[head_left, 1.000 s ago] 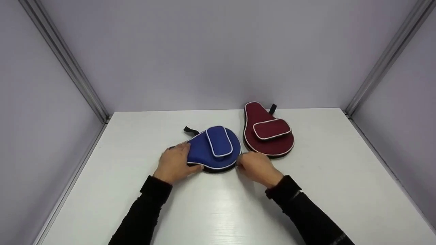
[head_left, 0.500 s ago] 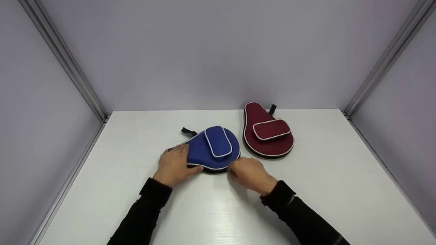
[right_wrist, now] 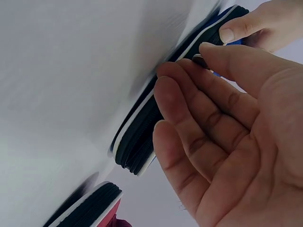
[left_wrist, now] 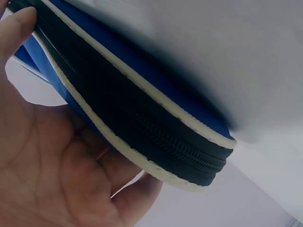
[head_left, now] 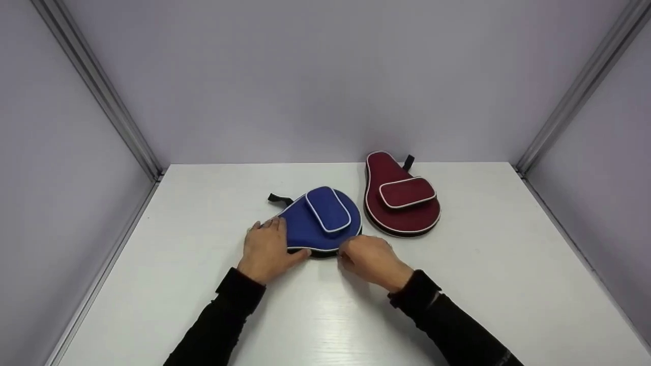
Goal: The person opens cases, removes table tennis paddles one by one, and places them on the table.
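Observation:
A blue table tennis paddle case (head_left: 305, 223) with white piping and a raised pocket lies on the table, its narrow end to the left. My left hand (head_left: 268, 250) holds that narrow end, fingers over the top and thumb along the near side. The left wrist view shows the case's black side band with its zipper (left_wrist: 175, 142). At the near edge of the wide end, my right hand (head_left: 374, 262) pinches a small dark zipper pull (right_wrist: 200, 60) between thumb and finger. Its other fingers are curled beside the band.
A dark red paddle case (head_left: 379, 178) of the same shape lies just right and behind, narrow end towards the back wall (head_left: 305, 91). A black strap (head_left: 279, 199) sticks out from the blue case. Panels flank the white table (head_left: 483, 284).
My right hand has moved left along the blue case's near edge, then stayed about there. The left hand has shifted slightly right, and the case has turned a little.

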A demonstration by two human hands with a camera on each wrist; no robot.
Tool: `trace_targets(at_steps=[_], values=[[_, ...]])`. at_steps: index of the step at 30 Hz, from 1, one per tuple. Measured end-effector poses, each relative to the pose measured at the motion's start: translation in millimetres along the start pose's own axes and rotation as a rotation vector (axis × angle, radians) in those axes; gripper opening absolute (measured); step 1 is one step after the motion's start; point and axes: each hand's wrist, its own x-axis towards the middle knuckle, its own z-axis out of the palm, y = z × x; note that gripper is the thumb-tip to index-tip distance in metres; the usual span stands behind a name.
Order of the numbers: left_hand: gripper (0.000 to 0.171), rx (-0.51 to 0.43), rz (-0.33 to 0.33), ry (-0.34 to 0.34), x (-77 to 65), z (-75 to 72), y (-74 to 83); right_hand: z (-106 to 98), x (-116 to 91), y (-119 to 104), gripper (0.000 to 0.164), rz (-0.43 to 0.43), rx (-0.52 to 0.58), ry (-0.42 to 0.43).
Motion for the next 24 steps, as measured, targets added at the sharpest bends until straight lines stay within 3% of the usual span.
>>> trace_targets(at_steps=[7,14,18,24], values=[[0.113,0.003,-0.027,-0.034,0.7,-0.2,4.0,3,2,-4,0.014,-0.028,0.001,0.007],[0.109,0.008,-0.044,0.003,-0.9,0.3,16.0,2,4,-1,0.015,0.003,0.030,-0.003],[0.102,-0.040,0.001,-0.025,-3.6,-3.9,18.5,1,5,7,0.014,0.074,0.063,-0.033],[0.100,-0.198,0.102,-0.144,-9.8,-15.1,15.4,0,5,22,0.011,0.139,0.083,-0.037]])
